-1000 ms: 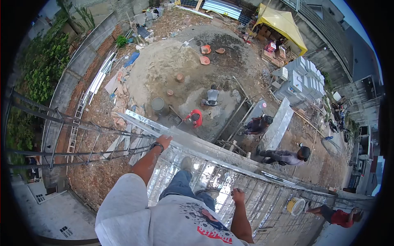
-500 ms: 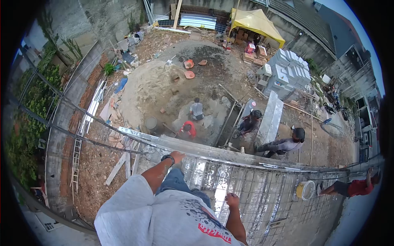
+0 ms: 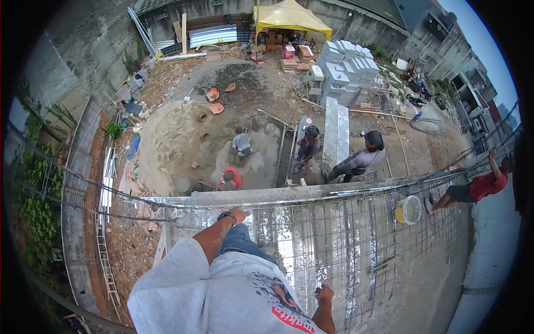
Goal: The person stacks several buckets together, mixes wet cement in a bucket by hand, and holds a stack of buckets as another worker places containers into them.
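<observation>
My left hand point(image 3: 239, 215), with a dark wristwatch point(image 3: 226, 217) on the wrist, is by the knee of my jeans point(image 3: 238, 239); its fingers look loosely extended and nothing shows in them. Lower right, my right hand point(image 3: 324, 293) is curled above the rebar mesh point(image 3: 311, 242). Something small and dark shows at its fingertips, too small to name. Beneath the mesh lies shiny wet metal decking point(image 3: 285, 247). A concrete edge beam point(image 3: 261, 196) runs just beyond my left hand.
A person in red point(image 3: 484, 186) holds cables at right, near a yellow-white bucket point(image 3: 408, 210). Below the slab edge, several people work around a sand pile point(image 3: 167, 139), wet mortar and a long pale plank point(image 3: 335, 131). Stacked grey blocks point(image 3: 345, 72) and a yellow canopy point(image 3: 292, 16) stand behind.
The view has turned, so the yard has shifted left in it. My right hand sits lower and farther right in view; my left hand stays by my knee.
</observation>
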A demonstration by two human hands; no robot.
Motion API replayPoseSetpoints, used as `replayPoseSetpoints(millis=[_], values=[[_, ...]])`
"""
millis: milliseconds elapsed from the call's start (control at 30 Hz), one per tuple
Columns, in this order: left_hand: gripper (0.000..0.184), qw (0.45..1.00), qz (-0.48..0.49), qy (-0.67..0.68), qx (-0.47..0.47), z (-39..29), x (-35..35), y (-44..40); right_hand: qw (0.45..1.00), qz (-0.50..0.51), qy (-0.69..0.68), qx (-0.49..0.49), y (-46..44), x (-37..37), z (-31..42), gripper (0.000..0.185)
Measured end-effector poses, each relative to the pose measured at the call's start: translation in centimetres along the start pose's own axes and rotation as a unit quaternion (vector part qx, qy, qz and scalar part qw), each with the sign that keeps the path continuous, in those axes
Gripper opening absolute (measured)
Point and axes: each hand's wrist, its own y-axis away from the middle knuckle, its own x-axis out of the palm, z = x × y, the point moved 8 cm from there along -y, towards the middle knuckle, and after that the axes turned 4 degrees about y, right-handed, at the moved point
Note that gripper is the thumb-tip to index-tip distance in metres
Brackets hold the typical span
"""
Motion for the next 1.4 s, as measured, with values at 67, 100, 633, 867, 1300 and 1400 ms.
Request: replayPoseSetpoints(millis=[67, 100, 633, 867, 1300, 1400], values=[[0.065, 0.996, -0.054, 0.067, -0.009, -2.4, 0.5, -1.2, 1.000, 0.022, -0.012, 0.010, 0.1, 0.3, -1.5, 0.020], [0.064, 0.992, -0.079, 0.102, -0.016, -3.2, 0.5, -1.6, 1.000, 0.013, 0.001, -0.003, 0.1, 0.5, -1.5, 0.021], [0.068, 0.941, 0.162, -0.233, 0.186, -11.3, 3.3, -20.1, 0.973, -0.205, -0.105, -0.006, 11.3, 0.4, -3.8, 0.043], [0.052, 0.856, 0.188, -0.382, 0.293, -28.1, 4.4, -20.6, 0.938, -0.243, 0.247, -0.012, 10.2, 7.2, -20.1, 0.029], [0.042, 0.838, 0.286, -0.348, 0.309, -34.5, 20.7, -18.6, 0.930, -0.225, -0.264, 0.121, 10.2, -2.5, -23.7, 0.029], [0.042, 0.892, 0.353, -0.234, 0.157, -37.2, 23.8, -18.4, 0.920, -0.270, -0.262, 0.107, 8.7, -9.3, -24.8, 0.031]])
